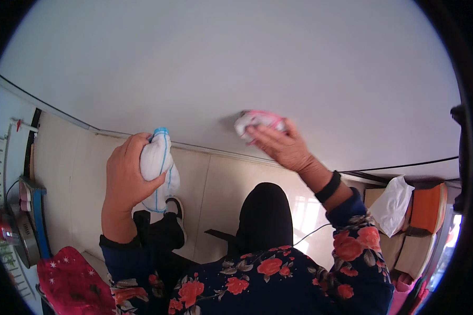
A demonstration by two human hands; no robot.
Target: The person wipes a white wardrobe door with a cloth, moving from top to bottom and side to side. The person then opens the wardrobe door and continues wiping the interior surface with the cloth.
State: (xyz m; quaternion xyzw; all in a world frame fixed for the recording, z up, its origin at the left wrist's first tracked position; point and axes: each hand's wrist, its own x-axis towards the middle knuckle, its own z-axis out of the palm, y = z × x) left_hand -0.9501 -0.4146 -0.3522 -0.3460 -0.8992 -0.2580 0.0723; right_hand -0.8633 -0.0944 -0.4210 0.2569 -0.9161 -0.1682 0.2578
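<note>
My left hand [128, 169] is wrapped around a bunched white cloth [155, 161] with blue stitching and a blue edge. It is held up in front of the wall's lower edge, and part of the cloth hangs below my fingers. My right hand [282, 147] presses a crumpled pink and white cloth [260, 120] against a smooth white wall panel [236, 59]. The right fingers are slightly blurred and lie over the cloth, hiding part of it.
Pale floor tiles [197, 177] run along the panel's bottom edge. Cardboard boxes [414, 252] and a white plastic bag [392, 206] stand at right. A red patterned cloth [75, 279] and a round metal container [23, 236] are at left. A thin cable [313, 232] crosses the floor.
</note>
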